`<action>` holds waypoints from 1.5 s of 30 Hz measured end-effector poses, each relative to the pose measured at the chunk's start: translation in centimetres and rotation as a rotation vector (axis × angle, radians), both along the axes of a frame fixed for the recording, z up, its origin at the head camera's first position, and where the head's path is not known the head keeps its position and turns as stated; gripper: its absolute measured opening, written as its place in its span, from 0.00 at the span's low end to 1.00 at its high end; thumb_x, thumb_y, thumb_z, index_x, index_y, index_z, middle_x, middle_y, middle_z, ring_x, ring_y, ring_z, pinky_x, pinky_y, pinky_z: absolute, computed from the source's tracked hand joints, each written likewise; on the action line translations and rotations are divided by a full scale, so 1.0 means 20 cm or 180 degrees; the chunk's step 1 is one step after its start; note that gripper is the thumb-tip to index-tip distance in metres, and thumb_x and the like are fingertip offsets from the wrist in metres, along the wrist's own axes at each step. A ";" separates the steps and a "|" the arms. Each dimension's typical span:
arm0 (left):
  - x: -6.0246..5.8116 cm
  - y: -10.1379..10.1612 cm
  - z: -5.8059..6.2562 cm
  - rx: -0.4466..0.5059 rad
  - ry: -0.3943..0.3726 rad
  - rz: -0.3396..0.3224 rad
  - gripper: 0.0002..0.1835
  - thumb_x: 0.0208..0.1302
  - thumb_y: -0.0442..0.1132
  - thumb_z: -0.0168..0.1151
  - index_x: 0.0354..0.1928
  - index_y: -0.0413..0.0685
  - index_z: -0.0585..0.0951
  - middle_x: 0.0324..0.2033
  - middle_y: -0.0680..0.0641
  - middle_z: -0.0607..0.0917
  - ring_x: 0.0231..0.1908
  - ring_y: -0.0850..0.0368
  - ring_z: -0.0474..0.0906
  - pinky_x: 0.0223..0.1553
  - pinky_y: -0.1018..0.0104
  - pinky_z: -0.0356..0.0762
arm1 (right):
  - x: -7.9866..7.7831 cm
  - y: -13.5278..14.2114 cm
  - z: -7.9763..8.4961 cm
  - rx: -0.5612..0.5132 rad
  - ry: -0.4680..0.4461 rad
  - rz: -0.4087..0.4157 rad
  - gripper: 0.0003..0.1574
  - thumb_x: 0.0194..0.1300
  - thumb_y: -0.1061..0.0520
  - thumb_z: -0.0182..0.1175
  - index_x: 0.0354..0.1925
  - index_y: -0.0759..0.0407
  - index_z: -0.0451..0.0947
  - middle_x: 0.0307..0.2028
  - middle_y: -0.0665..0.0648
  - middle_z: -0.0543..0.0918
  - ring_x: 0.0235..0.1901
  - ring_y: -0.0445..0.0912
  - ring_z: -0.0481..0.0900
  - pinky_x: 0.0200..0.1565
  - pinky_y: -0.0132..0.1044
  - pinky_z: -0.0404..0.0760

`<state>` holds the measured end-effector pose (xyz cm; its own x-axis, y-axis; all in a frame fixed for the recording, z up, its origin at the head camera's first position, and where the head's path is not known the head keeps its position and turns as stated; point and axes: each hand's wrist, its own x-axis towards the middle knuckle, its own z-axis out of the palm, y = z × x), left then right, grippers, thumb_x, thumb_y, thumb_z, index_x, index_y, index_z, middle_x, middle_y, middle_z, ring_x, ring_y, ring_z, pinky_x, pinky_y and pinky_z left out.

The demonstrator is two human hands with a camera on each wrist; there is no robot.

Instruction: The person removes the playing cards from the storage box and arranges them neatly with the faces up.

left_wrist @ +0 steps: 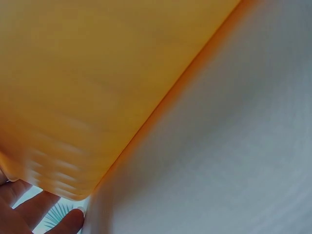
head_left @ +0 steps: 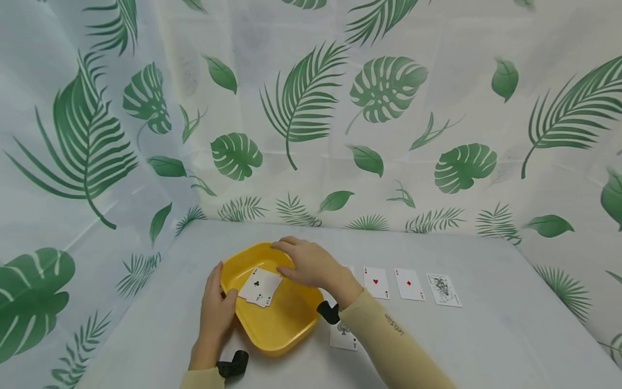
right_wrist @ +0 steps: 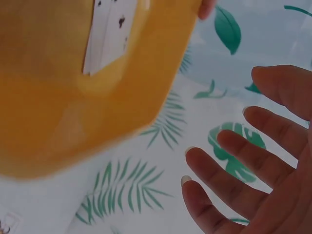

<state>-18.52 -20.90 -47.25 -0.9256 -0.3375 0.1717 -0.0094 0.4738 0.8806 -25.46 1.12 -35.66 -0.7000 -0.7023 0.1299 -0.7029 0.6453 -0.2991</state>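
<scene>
Beige sleeve (head_left: 396,343), right hand (head_left: 311,263) released and spread, left hand (head_left: 216,310) gripping yellow tub (head_left: 286,319), playing cards (head_left: 260,286) inside, between both hands

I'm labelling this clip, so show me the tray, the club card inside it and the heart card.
Tray (head_left: 288,314): head view, on its bare inner floor.
Club card (head_left: 260,284): head view, near its face's middle.
Heart card (head_left: 376,282): head view, on its central heart.

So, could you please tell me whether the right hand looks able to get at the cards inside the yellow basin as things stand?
Probably yes: the right hand is close to the cards, its spread fingers hold nothing, and the yellow basin is open above them.
</scene>
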 end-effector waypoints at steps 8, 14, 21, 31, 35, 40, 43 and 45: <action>0.00 0.00 0.00 -0.0024 0.0003 -0.0004 0.40 0.65 0.31 0.50 0.79 0.40 0.53 0.77 0.38 0.55 0.75 0.41 0.51 0.73 0.44 0.50 | -0.01 -0.15 -0.05 0.0205 -0.0016 0.0006 0.33 0.71 0.46 0.61 0.71 0.50 0.72 0.67 0.54 0.74 0.61 0.51 0.77 0.64 0.46 0.74; 0.01 -0.01 0.00 -0.0056 0.0020 -0.0011 0.40 0.65 0.31 0.50 0.79 0.40 0.53 0.76 0.37 0.56 0.75 0.40 0.51 0.73 0.43 0.50 | -0.03 -0.23 -0.10 0.0464 0.0141 0.0067 0.33 0.70 0.43 0.62 0.70 0.48 0.73 0.67 0.53 0.74 0.56 0.51 0.80 0.60 0.47 0.77; 0.01 -0.02 -0.01 -0.0071 0.0028 -0.0028 0.39 0.65 0.30 0.50 0.79 0.39 0.54 0.76 0.37 0.56 0.75 0.41 0.52 0.73 0.43 0.51 | -0.03 -0.31 -0.15 0.0743 0.0195 0.0104 0.36 0.68 0.39 0.63 0.70 0.45 0.73 0.67 0.52 0.74 0.56 0.48 0.80 0.59 0.45 0.78; 0.00 -0.03 -0.01 -0.0072 0.0063 -0.0075 0.39 0.64 0.30 0.50 0.78 0.38 0.54 0.76 0.37 0.56 0.75 0.40 0.51 0.73 0.42 0.51 | -0.05 -0.43 -0.25 0.1322 0.0149 0.0002 0.41 0.67 0.34 0.61 0.73 0.42 0.68 0.69 0.51 0.71 0.61 0.49 0.77 0.61 0.41 0.76; -0.01 -0.02 -0.02 -0.0052 0.0044 -0.0074 0.39 0.65 0.31 0.50 0.78 0.39 0.54 0.76 0.39 0.56 0.75 0.43 0.52 0.73 0.45 0.51 | -0.06 -0.44 -0.31 0.1452 0.0066 -0.0075 0.43 0.66 0.32 0.61 0.74 0.41 0.66 0.71 0.50 0.69 0.63 0.49 0.75 0.63 0.42 0.74; -0.02 -0.02 -0.02 -0.0092 0.0008 -0.0016 0.39 0.64 0.31 0.49 0.78 0.40 0.55 0.76 0.39 0.57 0.75 0.43 0.53 0.73 0.45 0.51 | -0.06 -0.45 -0.35 0.1547 0.0013 -0.0111 0.45 0.65 0.28 0.59 0.75 0.40 0.64 0.72 0.49 0.68 0.66 0.51 0.72 0.67 0.47 0.69; -0.02 -0.02 -0.02 -0.0097 -0.0007 0.0004 0.39 0.64 0.31 0.49 0.79 0.40 0.54 0.77 0.40 0.56 0.75 0.44 0.53 0.73 0.46 0.52 | -0.06 -0.47 -0.35 0.1559 -0.0016 -0.0128 0.45 0.65 0.28 0.59 0.74 0.39 0.65 0.71 0.49 0.68 0.66 0.52 0.71 0.68 0.50 0.67; -0.02 -0.03 -0.02 -0.0086 -0.0014 0.0002 0.39 0.64 0.32 0.49 0.79 0.41 0.54 0.77 0.40 0.56 0.75 0.44 0.53 0.73 0.47 0.52 | -0.05 -0.47 -0.35 0.1567 -0.0027 -0.0125 0.44 0.64 0.28 0.59 0.73 0.39 0.66 0.71 0.49 0.69 0.64 0.53 0.73 0.68 0.50 0.67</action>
